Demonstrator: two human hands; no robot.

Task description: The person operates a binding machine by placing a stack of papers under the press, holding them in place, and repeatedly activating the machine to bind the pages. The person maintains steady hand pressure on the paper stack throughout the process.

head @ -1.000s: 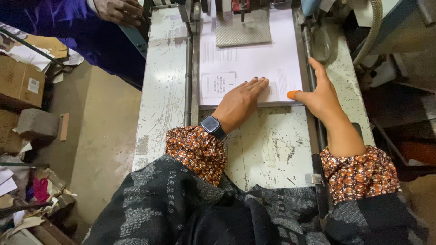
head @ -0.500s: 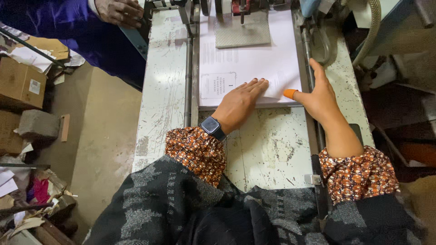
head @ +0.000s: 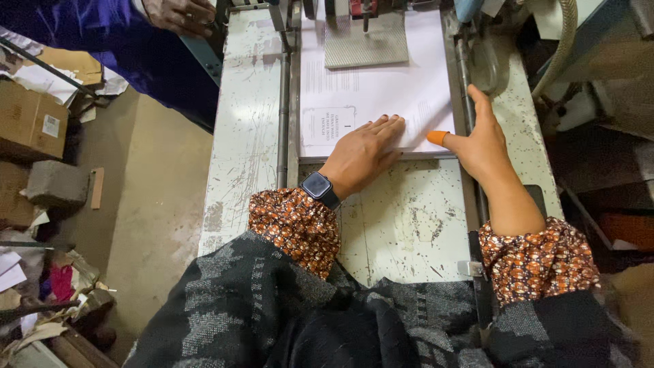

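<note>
The paper stack (head: pixel 381 95) is pressed flat by the open left hand (head: pixel 361 153); its edge is touched by the open right hand (head: pixel 484 140) on the worktop (head: pixel 402 225).

Orange-patterned cuffs, black wristwatch (head: pixel 316 185)

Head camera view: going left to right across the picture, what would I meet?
Cardboard box → grey block → metal guide rail → smartwatch → left hand → orange thumb cover → right hand.
</note>
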